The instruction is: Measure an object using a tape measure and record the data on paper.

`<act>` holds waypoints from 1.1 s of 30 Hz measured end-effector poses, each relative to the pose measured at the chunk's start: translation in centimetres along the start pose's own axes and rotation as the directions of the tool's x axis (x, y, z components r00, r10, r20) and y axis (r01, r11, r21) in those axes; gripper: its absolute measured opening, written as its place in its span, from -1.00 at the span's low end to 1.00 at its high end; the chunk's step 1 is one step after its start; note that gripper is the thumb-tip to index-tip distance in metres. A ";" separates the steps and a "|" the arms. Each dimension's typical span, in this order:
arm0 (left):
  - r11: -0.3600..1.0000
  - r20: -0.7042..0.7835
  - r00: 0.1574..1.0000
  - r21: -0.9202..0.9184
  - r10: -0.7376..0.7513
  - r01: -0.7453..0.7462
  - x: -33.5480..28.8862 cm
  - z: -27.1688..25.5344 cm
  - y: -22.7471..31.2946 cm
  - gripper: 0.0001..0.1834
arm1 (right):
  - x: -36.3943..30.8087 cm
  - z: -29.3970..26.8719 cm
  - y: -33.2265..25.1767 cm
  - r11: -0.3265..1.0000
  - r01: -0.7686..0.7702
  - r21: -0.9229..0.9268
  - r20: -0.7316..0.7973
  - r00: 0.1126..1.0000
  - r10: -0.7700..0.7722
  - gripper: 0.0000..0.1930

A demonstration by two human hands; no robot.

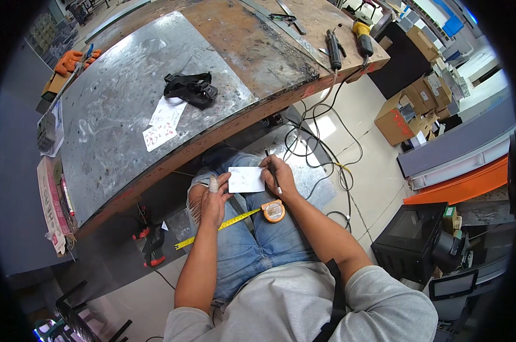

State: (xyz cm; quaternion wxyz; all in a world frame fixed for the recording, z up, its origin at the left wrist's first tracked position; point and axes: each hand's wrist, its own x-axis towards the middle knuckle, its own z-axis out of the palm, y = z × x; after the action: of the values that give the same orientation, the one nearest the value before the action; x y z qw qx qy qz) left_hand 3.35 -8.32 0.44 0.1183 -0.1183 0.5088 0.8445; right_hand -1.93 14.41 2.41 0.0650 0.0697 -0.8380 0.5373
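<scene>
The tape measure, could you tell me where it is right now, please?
In the head view, the tape measure rests on the person's lap, beside the right hand, its yellow blade running under the left hand.

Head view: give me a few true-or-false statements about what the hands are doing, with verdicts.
1. The right hand holds a pen at the white slip of paper. True.
2. The left hand holds the slip's left side. True.
3. The tape measure lies on the metal sheet of the workbench. False: it rests on the person's lap, tape pulled out.
4. The metal sheet carries no papers. False: two paper notes lie there.
</scene>
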 end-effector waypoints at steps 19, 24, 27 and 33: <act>1.000 -0.004 1.000 0.020 -0.011 0.011 0.0 -0.1 -0.1 -0.22 | 0.0 0.2 0.6 0.999 -0.031 0.013 0.008 0.999 0.031 -0.83; 1.000 0.003 1.000 0.023 -0.012 0.012 -0.1 0.1 0.0 -0.24 | -0.1 0.1 0.9 0.999 0.034 -0.033 0.027 0.999 -0.033 -0.82; 1.000 0.011 1.000 0.027 -0.002 0.001 -0.1 0.0 -0.1 -0.24 | -0.1 0.1 1.0 0.998 0.050 -0.029 0.017 0.999 -0.049 -0.82; 1.000 0.027 1.000 -0.014 -0.004 0.005 0.0 0.0 0.1 -0.22 | -0.1 0.0 0.9 0.998 0.044 -0.037 0.026 0.999 -0.043 -0.82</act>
State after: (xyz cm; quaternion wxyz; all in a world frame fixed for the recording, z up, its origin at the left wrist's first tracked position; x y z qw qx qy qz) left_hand 3.32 -8.37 0.58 0.1263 -0.1087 0.5007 0.8494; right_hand -2.05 14.77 1.57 0.0673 0.0937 -0.8469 0.5191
